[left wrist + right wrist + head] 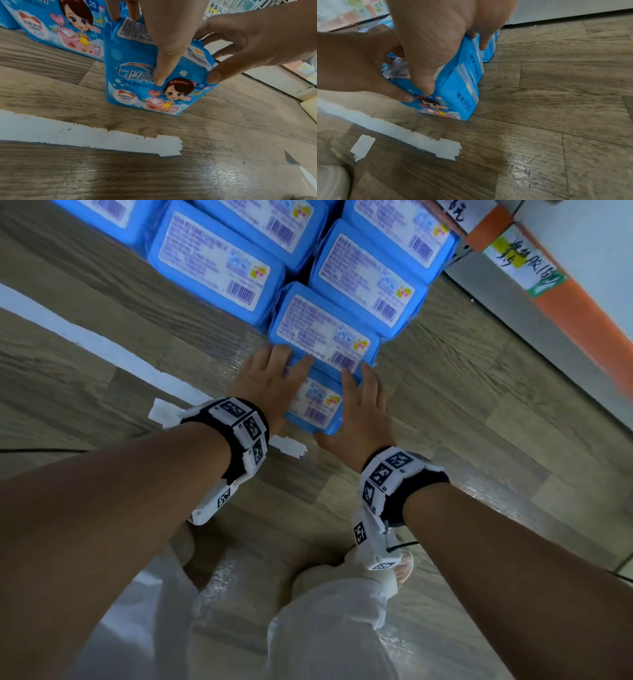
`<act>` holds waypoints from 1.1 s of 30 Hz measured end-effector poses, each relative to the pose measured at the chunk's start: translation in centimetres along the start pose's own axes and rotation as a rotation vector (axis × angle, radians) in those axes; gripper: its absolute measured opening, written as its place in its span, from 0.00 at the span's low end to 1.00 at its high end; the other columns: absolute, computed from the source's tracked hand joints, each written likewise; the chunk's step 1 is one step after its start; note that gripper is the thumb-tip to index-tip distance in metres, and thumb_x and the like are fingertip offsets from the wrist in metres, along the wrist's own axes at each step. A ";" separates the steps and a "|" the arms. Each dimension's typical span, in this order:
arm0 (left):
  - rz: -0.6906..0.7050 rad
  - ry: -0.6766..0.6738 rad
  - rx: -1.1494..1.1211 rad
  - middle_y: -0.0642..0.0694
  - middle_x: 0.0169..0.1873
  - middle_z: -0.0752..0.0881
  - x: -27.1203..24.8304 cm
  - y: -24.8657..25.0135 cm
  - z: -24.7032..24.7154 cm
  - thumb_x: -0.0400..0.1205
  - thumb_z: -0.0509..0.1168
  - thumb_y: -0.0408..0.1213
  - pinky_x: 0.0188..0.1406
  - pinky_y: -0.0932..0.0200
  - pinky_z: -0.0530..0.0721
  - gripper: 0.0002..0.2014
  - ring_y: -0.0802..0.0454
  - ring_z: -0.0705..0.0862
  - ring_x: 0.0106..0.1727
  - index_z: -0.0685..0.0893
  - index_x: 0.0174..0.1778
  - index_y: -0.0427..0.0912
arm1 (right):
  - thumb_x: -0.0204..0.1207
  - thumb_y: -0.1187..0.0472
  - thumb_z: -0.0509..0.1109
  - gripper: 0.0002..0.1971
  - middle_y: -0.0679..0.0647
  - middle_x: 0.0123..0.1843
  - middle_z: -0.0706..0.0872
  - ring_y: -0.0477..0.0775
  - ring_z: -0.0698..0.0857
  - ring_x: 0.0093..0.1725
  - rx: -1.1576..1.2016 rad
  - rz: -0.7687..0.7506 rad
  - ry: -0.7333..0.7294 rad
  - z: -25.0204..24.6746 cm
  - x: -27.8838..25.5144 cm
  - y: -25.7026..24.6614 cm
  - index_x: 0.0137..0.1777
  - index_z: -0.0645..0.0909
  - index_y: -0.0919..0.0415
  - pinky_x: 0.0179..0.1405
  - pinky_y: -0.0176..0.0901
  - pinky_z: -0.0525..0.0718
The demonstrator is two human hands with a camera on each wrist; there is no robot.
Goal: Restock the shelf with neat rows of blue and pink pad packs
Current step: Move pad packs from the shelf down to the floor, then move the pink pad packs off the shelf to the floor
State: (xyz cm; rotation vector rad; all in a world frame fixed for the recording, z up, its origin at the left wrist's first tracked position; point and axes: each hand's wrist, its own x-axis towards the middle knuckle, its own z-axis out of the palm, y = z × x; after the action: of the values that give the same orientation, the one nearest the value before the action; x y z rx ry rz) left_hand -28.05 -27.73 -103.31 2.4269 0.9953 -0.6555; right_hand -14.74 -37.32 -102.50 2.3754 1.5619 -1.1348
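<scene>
Your two hands bracket the nearest blue pad pack [317, 405], which stands upright on the wood-pattern floor [462, 392] at the front of a row of like packs. Your left hand [265, 378] lies over its top left, thumb pressed down the printed front face and fingers [113, 12] hooked over the back edge, so it grips the pack. Your right hand [364, 405] grips the right end the same way (thumb on the front corner, fingers [483, 43] down the far side). The next blue pack [323, 335] stands just behind, touching it. A strip of white tape [89, 136] lies on the floor nearer you, apart from the pack. An orange shelf edge with price tags [524, 265] runs at the right.
</scene>
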 end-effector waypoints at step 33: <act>-0.135 -0.213 -0.056 0.35 0.81 0.46 -2.4 0.3 -3.7 0.65 0.79 0.49 0.78 0.39 0.51 0.60 0.36 0.46 0.81 0.41 0.82 0.48 | 0.70 0.49 0.75 0.44 0.60 0.80 0.57 0.60 0.62 0.77 0.161 0.074 -0.191 -2.7 -2.8 -0.8 0.79 0.55 0.61 0.71 0.54 0.70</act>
State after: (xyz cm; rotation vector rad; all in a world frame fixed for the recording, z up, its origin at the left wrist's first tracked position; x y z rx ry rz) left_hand -28.33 -27.14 -98.94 2.2016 1.0789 -0.8995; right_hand -14.56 -37.90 -98.54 2.3158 1.3583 -1.4718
